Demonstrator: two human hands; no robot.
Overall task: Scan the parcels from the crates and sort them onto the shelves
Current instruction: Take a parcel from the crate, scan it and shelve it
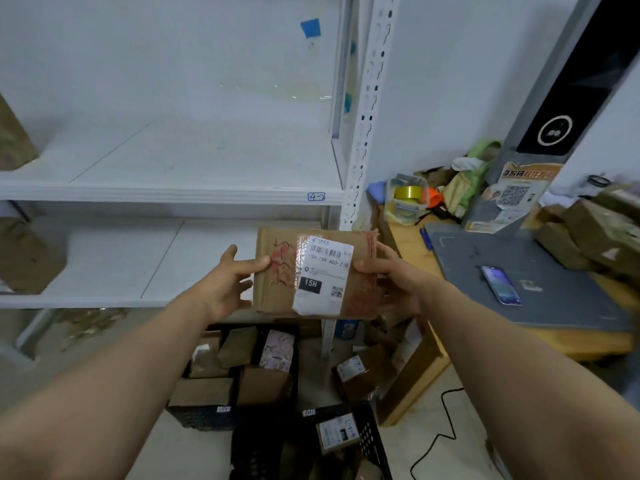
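Note:
A brown cardboard parcel (277, 299) with a white shipping label and red markings is held up in front of the white shelves (166, 192). My left hand (230, 280) grips its left edge, thumb on the front. My right hand (391, 275) grips the right edge, thumb over the label's corner. Below, on the floor, a black crate (204, 415) holds several parcels. A second black crate (369, 441) at bottom centre holds a labelled parcel.
A wooden table (412, 244) at right carries a grey scanner stand (540, 140) with its mat, a phone (500, 284), tape rolls in a tub and brown boxes (595, 233). Brown parcels lie at the shelves' left end. A black cable runs over the floor.

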